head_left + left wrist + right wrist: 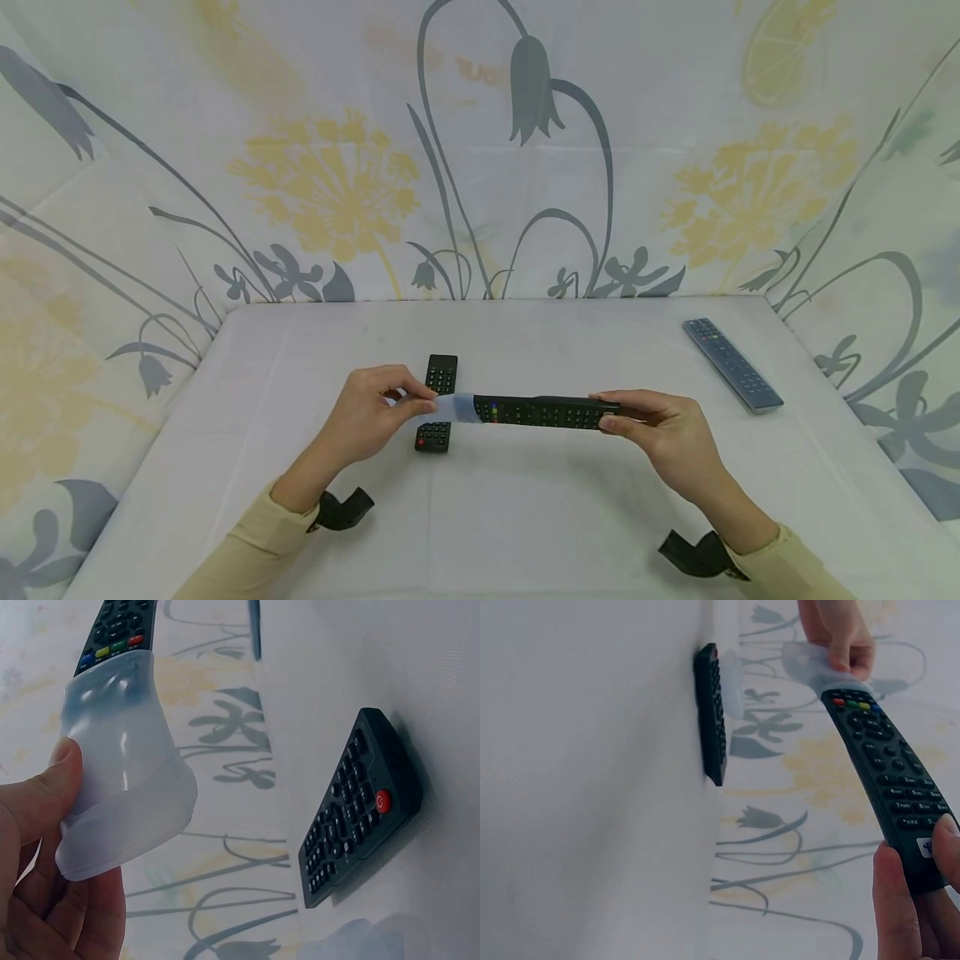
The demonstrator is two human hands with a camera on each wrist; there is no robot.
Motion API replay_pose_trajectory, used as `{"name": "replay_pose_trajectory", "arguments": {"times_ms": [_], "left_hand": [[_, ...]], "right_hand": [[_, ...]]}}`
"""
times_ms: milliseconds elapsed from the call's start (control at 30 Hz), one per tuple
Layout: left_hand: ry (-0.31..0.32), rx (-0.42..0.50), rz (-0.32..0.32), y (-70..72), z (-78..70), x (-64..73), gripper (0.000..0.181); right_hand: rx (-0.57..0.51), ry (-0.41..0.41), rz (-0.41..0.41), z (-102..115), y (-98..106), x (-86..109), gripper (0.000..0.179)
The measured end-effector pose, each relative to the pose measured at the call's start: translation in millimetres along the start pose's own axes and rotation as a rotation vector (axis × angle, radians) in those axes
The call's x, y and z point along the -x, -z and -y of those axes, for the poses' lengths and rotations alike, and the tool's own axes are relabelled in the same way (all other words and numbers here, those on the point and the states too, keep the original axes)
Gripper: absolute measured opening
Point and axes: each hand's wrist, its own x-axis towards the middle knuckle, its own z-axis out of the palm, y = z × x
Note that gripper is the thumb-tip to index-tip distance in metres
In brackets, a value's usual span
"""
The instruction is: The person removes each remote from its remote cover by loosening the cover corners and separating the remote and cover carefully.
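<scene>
In the head view my left hand point(378, 410) pinches a translucent, pale silicone sleeve point(459, 407) between thumb and fingers. The sleeve covers one end of a long black remote control point(543, 412); its loose, folded open end hangs past that end in the left wrist view. With thumb and fingers, my right hand point(660, 429) grips the bare opposite end of this remote, which is held level above the table. Beneath the sleeve, a second black remote point(432, 438) with a red button lies on the table, partly hidden from the head view.
A dark blue-grey remote point(733, 365) lies at the table's right side. Another translucent pale item point(360, 941) shows near the lying black remote. White cloth covers the table point(510, 517), and flower-patterned cloth point(480, 167) hangs around three sides.
</scene>
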Motion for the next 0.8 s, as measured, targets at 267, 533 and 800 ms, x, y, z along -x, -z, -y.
{"name": "replay_pose_trajectory", "arguments": {"times_ms": [267, 533, 800], "left_hand": [[0.001, 0.002, 0.003, 0.8, 0.5, -0.1, 0.014], [0.013, -0.003, 0.003, 0.9, 0.0, -0.1, 0.014], [0.014, -0.010, 0.002, 0.2, -1.9, 0.0, 0.014]], "right_hand": [[0.023, -0.001, -0.005, -0.5, 0.7, 0.5, 0.028], [0.038, 0.013, -0.012, -2.0, 0.7, 0.3, 0.029], [0.062, 0.022, -0.021, -2.4, 1.6, 0.9, 0.029]]}}
